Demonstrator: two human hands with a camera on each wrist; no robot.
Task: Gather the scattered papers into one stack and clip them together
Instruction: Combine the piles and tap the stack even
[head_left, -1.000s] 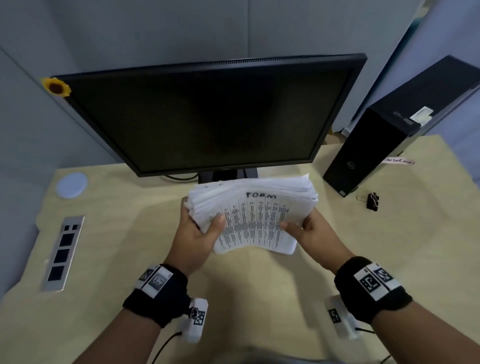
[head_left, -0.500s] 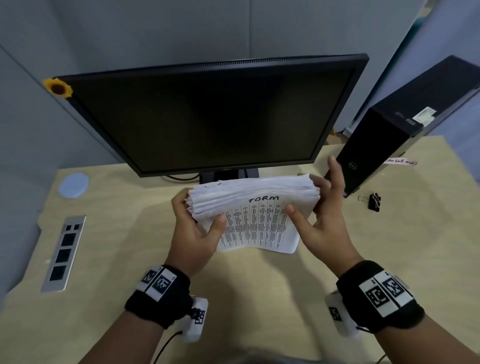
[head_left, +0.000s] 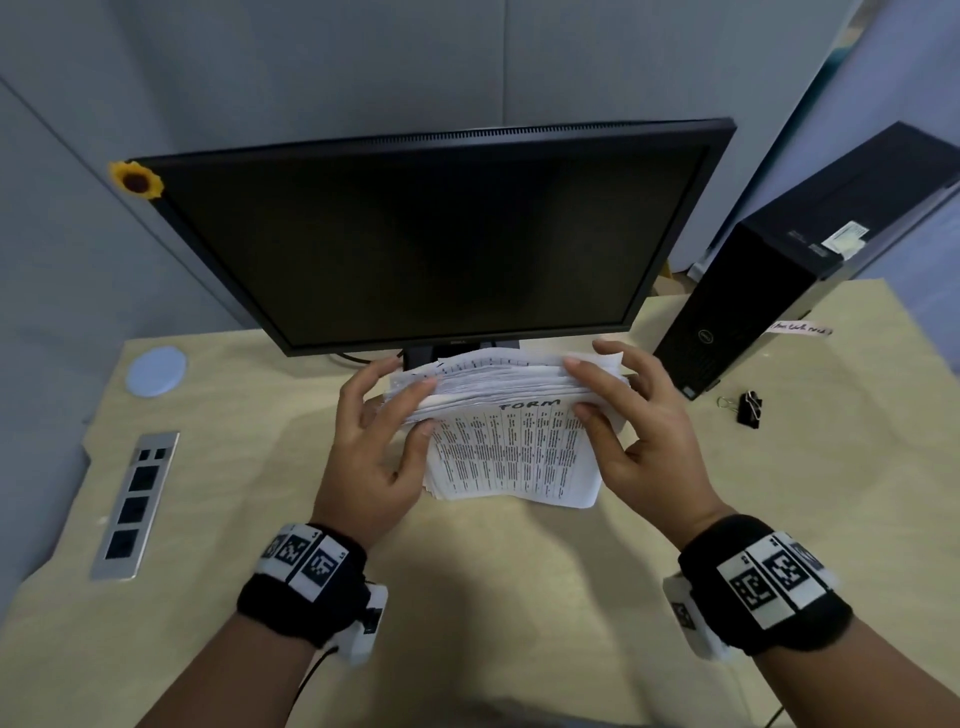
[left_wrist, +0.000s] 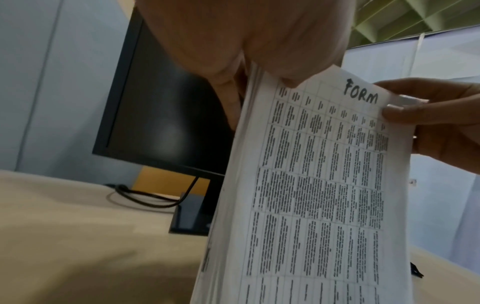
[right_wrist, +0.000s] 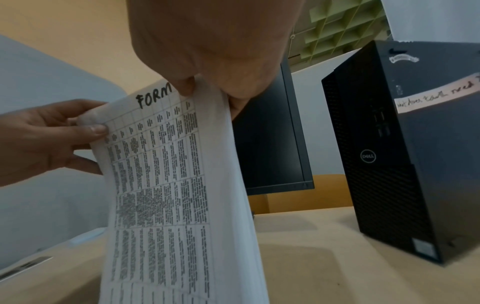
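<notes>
A thick stack of white papers (head_left: 511, 457), its front sheet a printed table headed "FORM", stands on its lower edge on the wooden desk (head_left: 467, 582) in front of the monitor. My left hand (head_left: 415, 408) pinches the stack's top left corner, thumb on the front sheet and fingers over the top edge. At the top right corner my right hand (head_left: 576, 389) pinches it the same way. Both wrist views show the front sheet (left_wrist: 319, 185) (right_wrist: 166, 185) up close. A black binder clip (head_left: 749, 409) lies on the desk to the right, apart from both hands.
A dark monitor (head_left: 415, 244) stands right behind the stack, its base and cable (left_wrist: 145, 199) on the desk. A black computer tower (head_left: 779, 291) stands at the right. A pale blue disc (head_left: 156, 371) and a metal socket panel (head_left: 136, 504) are at the left.
Both hands slid up from the stack's sides to its top corners, the right first. The stack now stands more upright on the desk.
</notes>
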